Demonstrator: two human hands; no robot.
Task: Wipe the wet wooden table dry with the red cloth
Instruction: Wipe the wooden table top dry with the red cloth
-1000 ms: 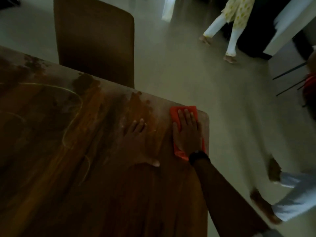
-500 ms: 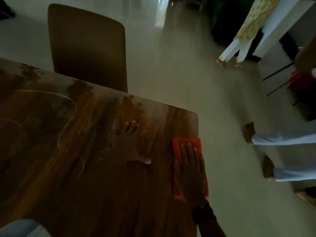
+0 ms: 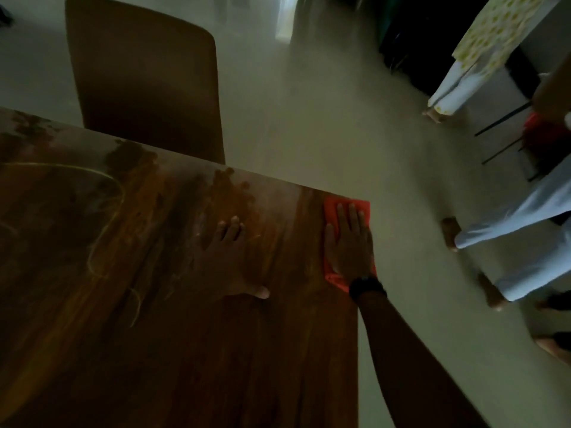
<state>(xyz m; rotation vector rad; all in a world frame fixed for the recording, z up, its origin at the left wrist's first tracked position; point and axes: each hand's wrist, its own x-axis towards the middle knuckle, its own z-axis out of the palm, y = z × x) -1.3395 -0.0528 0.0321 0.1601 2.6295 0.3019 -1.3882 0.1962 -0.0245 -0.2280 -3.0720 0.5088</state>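
The wooden table (image 3: 129,319) fills the lower left, dark brown with wet patches and streaks near its far edge. A red cloth (image 3: 332,211) lies flat at the table's far right corner. My right hand (image 3: 347,242) presses flat on the cloth, fingers spread and pointing away from me, a black band on the wrist. My left hand (image 3: 230,261) rests flat on the bare wood to the left of the cloth, fingers apart, holding nothing.
A brown chair (image 3: 145,78) stands against the table's far edge. On the pale floor (image 3: 309,134) to the right stand two people: legs in light blue trousers (image 3: 525,236) near the corner, and white trousers (image 3: 454,88) farther back. A red object (image 3: 540,134) sits at the right edge.
My right hand has slid the cloth from nearer me along the right edge out to the far corner. My left hand has stayed in place. The people on the right have shifted.
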